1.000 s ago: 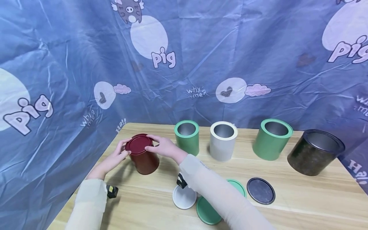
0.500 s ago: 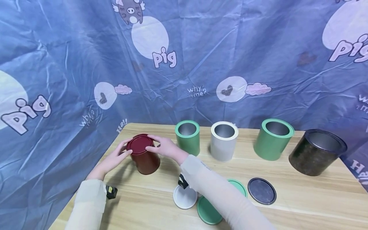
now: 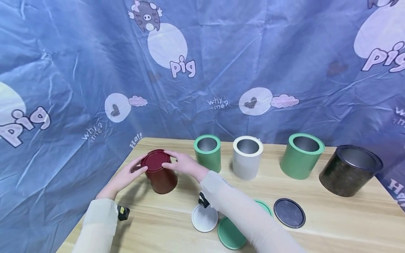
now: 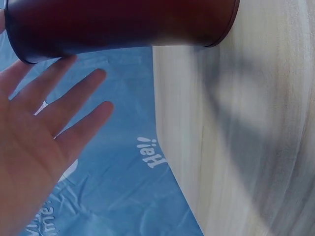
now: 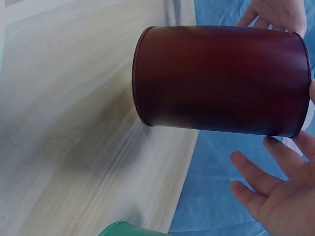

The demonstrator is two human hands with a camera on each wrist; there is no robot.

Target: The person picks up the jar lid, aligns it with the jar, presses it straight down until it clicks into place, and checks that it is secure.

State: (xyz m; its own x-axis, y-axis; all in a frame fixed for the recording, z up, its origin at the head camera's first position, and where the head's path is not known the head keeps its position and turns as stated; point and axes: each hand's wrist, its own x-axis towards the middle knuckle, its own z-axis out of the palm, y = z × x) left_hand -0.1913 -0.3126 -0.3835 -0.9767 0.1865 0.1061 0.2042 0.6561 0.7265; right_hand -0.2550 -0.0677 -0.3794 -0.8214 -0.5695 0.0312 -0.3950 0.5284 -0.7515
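Note:
A dark red can (image 3: 162, 182) stands at the table's left side, its matching red lid (image 3: 155, 161) seated flush on top. My left hand (image 3: 121, 178) holds the lid's left edge, thumb at the front and fingertips toward the back. From the other side my right hand (image 3: 186, 164) grips the lid in the same way, thumb on its front right rim. In the left wrist view, the other fingers (image 4: 74, 105) spread out straight beside the can. The right wrist view shows the can's smooth side (image 5: 216, 78) between both hands, with some right fingers (image 5: 258, 174) loosely extended.
Along the back stand uncovered cans: a small green can (image 3: 207, 158), a white can (image 3: 246, 163), a larger green can (image 3: 299, 163) and a black can (image 3: 345, 175). A white lid (image 3: 204, 218), green lids (image 3: 231, 234) and a black lid (image 3: 289, 213) lie nearer, some under my right arm.
The head view has shifted slightly, so everything sits a little lower and further right. Both hands keep their places on the lid, and the can stays where it was.

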